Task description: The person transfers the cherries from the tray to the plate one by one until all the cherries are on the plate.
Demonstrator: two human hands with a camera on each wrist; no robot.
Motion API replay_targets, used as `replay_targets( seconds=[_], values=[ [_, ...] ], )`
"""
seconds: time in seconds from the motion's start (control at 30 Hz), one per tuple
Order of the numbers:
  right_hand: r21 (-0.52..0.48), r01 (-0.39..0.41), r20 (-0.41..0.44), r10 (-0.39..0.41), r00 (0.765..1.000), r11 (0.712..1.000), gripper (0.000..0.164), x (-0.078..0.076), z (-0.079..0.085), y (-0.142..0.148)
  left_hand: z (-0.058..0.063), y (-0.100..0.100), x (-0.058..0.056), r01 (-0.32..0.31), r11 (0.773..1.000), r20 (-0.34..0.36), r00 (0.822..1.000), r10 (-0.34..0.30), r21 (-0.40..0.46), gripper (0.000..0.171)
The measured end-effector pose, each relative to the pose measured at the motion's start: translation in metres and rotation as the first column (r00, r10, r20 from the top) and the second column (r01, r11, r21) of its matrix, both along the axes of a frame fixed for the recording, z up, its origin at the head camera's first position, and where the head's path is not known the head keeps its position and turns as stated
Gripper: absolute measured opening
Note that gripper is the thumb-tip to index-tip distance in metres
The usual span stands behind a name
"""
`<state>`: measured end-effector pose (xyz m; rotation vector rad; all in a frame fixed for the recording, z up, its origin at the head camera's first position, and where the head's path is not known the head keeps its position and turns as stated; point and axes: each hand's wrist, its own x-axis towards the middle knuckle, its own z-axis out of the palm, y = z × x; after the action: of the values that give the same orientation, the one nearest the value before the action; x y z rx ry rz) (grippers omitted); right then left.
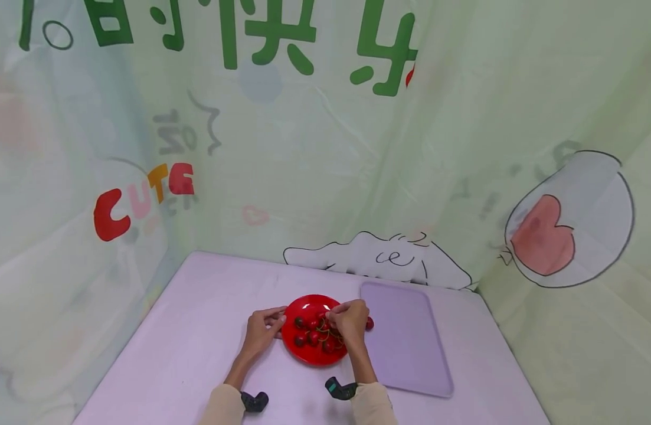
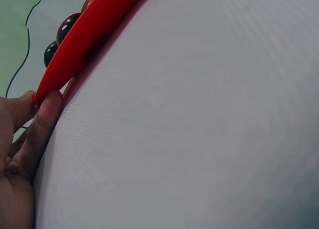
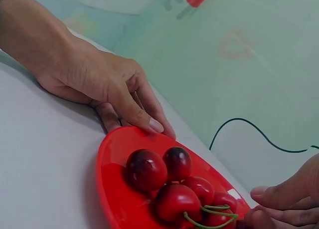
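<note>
Several dark red cherries [image 3: 146,170] with green stems lie on a round red plate [image 1: 304,357]. My left hand [image 1: 261,332] grips the plate's left rim, thumb on top and fingers underneath in the left wrist view. Over the plate's right side, my right hand [image 1: 352,319] has its thumb and fingertips close together, right at the cherries and their stems [image 3: 214,225]. I cannot tell whether those fingertips pinch a stem. One more cherry [image 1: 370,323] shows just right of the right hand, at the left edge of a pale purple tray [image 1: 410,348].
The tray lies to the right of the plate on a white-covered table [image 1: 198,354]. Behind and at both sides hangs a pale green printed curtain [image 1: 314,165]. Each wrist wears a dark strap-on device [image 1: 341,389].
</note>
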<state>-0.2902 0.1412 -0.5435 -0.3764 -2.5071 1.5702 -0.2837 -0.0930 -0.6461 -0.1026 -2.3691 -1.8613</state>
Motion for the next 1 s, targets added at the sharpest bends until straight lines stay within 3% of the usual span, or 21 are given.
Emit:
replay_targets(
  seconds=[0.2, 0.5, 0.67, 1.0],
  values=[
    [0.059, -0.006, -0.023, 0.008, 1.000, 0.998, 0.008, 0.008, 0.012, 0.007, 0.002, 0.001, 0.002, -0.004, 1.000, -0.007, 1.000, 0.004, 0.011, 0.032],
    [0.025, 0.006, -0.055, -0.005, 0.998, 1.000, 0.009, 0.011, 0.024, 0.026, 0.007, 0.002, 0.004, 0.005, 1.000, -0.057, 0.998, -0.003, 0.027, 0.031],
    [0.030, 0.028, -0.101, -0.025, 0.995, 0.999, 0.012, 0.014, 0.032, 0.037, 0.008, 0.001, 0.007, 0.002, 1.000, -0.034, 0.999, -0.001, 0.030, 0.032],
    [-0.006, 0.074, -0.067, -0.074, 0.995, 0.997, 0.025, 0.017, 0.046, 0.064, 0.003, 0.002, 0.001, -0.014, 1.000, 0.010, 1.000, 0.013, 0.024, 0.032]
  ],
)
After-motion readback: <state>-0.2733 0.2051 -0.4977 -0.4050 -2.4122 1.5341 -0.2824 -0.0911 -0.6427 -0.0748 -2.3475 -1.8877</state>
